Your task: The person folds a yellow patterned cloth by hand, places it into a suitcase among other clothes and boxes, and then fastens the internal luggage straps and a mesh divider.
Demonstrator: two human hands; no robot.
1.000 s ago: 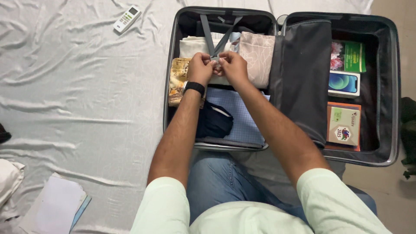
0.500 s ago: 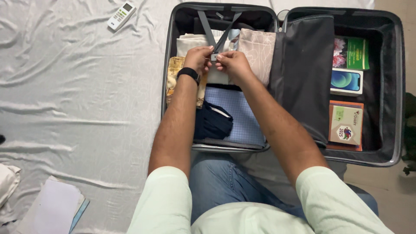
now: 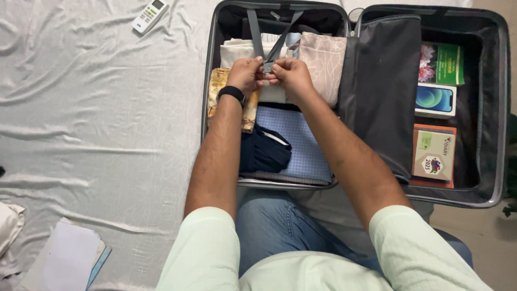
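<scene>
Since the earlier frame both hands have edged slightly up the frame, fingertips closer together. Left hand (image 3: 246,74) and right hand (image 3: 291,75): both pinched narrow on the small grey buckle (image 3: 267,67), which sits between the fingertips where two grey straps (image 3: 253,29) meet in a V. Location: upper centre of frame, over folded clothes (image 3: 293,140) in the left half of the open suitcase (image 3: 207,81). Boxes (image 3: 435,100) at right; remote (image 3: 149,15) at upper left.
</scene>
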